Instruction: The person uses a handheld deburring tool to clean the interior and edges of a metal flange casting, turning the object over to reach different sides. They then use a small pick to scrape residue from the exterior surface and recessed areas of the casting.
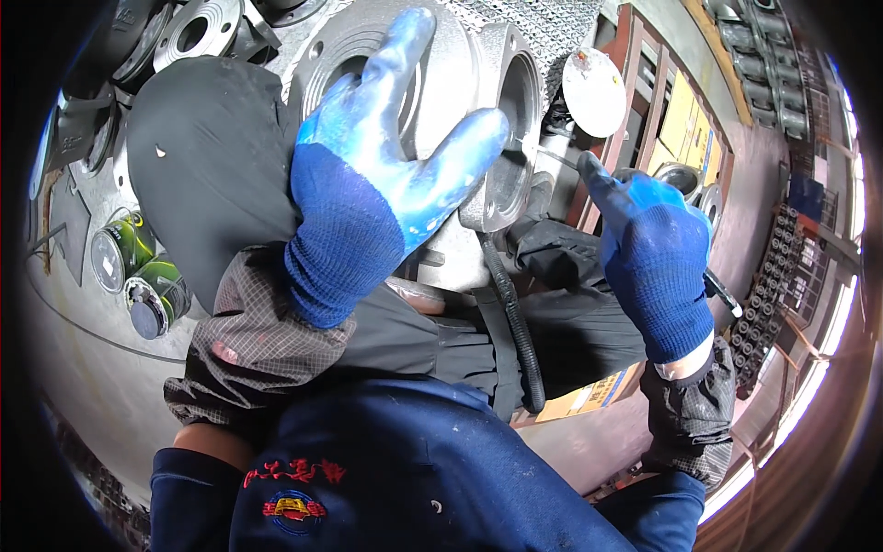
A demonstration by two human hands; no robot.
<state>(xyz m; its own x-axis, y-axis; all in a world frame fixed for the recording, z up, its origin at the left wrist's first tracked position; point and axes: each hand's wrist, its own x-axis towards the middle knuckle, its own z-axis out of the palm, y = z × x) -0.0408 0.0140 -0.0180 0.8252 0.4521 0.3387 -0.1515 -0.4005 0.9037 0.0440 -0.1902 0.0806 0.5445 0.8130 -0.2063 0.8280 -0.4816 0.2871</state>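
A grey flanged metal casting [451,64], with round openings, stands in front of me at the top middle. My left hand [377,175], in a blue coated glove, lies over it with one finger stretched upward and the thumb spread to the right; I see nothing held in it. To the right of the casting is my right hand [648,230], also gloved, its index finger pointing up and left and the other fingers curled. A slim dark pen-like stick [722,293] with a pale tip sticks out by its wrist and seems held in the curled fingers.
Loose flanged castings [198,32] crowd the upper left, near two green-and-black cans [156,294]. A white disc [593,92] stands by a red-brown rack [635,83] with yellow boxes [685,120]. A ribbed black hose [510,322] hangs below the casting. Rows of parts [768,285] line the right.
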